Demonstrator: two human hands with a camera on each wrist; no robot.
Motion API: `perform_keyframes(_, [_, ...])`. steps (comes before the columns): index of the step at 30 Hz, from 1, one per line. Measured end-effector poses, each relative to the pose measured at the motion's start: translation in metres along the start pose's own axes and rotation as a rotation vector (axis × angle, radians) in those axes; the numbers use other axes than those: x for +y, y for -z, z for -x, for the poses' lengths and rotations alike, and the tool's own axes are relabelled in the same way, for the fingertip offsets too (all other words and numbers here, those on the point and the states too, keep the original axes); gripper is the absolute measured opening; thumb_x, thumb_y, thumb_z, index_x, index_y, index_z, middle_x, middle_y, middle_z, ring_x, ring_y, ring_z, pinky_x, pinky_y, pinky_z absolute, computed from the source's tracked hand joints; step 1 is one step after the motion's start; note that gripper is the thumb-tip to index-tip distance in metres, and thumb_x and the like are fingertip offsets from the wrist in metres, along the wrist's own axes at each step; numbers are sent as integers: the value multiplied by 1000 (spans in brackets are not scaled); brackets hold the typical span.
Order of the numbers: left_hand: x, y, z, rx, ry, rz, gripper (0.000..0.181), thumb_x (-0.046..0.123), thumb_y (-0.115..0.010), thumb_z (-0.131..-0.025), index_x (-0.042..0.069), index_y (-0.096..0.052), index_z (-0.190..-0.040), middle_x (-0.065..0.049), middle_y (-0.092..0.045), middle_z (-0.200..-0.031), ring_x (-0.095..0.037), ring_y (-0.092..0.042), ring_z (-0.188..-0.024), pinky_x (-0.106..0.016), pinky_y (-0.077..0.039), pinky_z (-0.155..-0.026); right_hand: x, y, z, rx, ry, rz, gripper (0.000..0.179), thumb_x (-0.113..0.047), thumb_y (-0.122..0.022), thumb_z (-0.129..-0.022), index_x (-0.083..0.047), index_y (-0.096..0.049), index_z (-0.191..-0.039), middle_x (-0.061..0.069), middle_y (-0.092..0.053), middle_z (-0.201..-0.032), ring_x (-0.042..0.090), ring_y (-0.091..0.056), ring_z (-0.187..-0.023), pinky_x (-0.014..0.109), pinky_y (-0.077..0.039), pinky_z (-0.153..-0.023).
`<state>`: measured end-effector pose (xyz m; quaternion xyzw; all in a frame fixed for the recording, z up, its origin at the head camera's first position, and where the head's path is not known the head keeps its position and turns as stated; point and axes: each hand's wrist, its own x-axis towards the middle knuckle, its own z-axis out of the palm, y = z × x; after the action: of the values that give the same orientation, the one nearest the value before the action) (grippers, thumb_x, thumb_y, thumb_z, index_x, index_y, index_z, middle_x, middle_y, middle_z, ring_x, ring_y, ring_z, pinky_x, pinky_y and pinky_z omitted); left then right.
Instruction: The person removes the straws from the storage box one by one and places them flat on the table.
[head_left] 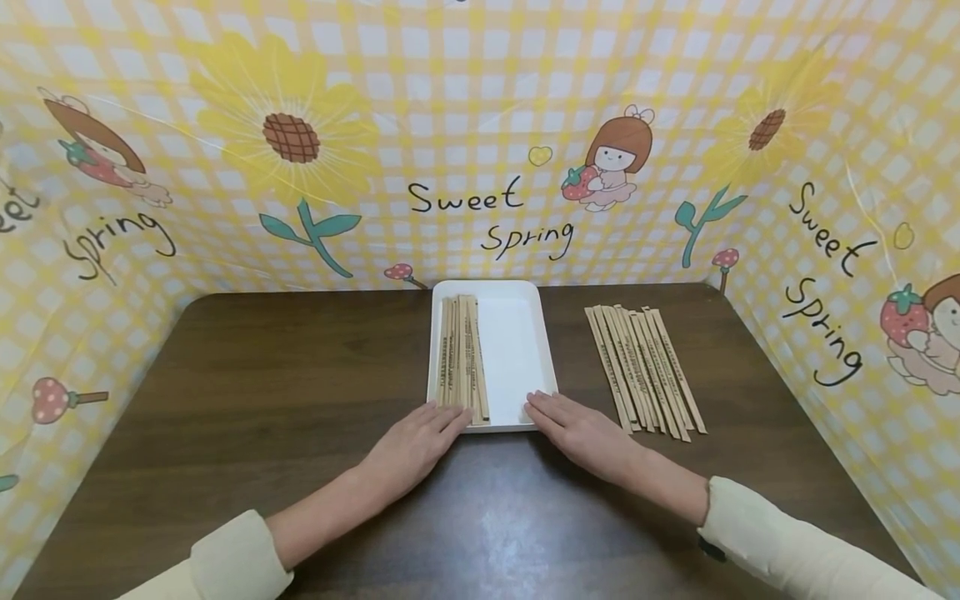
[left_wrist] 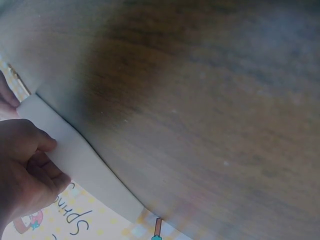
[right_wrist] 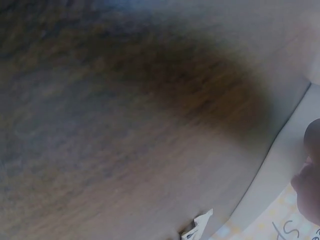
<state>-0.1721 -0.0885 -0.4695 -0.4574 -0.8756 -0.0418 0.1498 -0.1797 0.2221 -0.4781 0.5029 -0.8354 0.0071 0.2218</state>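
A white rectangular tray stands on the table in front of me. Slim brown paper-sleeved sticks with dark print lie lengthwise along its left half. My left hand grips the tray's near left corner, its fingertips over the lower ends of those sticks. At the near right corner, my right hand holds the rim with its fingers reaching inside. In the left wrist view, the left thumb lies against the tray's outer wall. Only part of the right hand shows at the edge of the right wrist view.
To the right of the tray, a second group of brown paper-sleeved sticks lies side by side on the dark wooden table. A yellow checked cloth printed with flowers and lettering walls in the back and both sides.
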Motion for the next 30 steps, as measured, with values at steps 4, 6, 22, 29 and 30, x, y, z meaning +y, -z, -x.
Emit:
perform_keyframes(4, [0,1,-1,4,-1,-3,49,-5,-69,-87,-3,-57,-134,-18,-64,-127,-29,-62,-117,-43,-46,-104,0,1,2,-35,7,7,37,2,-45,-98,11,-57,-132,23,-57,-135,31,-54,-128,42,-42,-107])
perform_keyframes(6, [0,1,-1,4,-3,-4,48,-5,-69,-87,-3,-57,-134,-18,-64,-126,-29,-62,-116,-43,-46,-104,0,1,2,-38,4,-1,42,3,-54,-91,11,-56,-132,23,-57,-135,31,-54,-128,42,-42,-108])
perform_keyframes(22, [-12,10,-18,-15,87,250,21,5,-67,-89,4,-68,-110,-6,-70,-94,-20,-65,-78,-34,-56,-67,-2,-1,0,-18,-10,4,61,-8,-4,-109,10,-58,-131,22,-60,-132,30,-56,-125,42,-43,-107])
perform_keyframes(29, [-20,20,-42,-14,331,552,15,5,-58,-94,0,-71,-100,-6,-66,-76,-4,-41,-53,-21,-39,-46,-3,1,0,-44,-22,-25,35,6,-49,-98,11,-57,-132,23,-59,-133,31,-56,-126,42,-42,-108])
perform_keyframes(30, [-22,20,-44,-4,358,578,21,4,-57,-94,-3,-72,-106,-9,-69,-80,-4,-41,-51,-21,-40,-45,-3,1,0,-46,-23,-29,39,7,-57,-92,11,-57,-132,23,-59,-133,31,-56,-126,42,-42,-108])
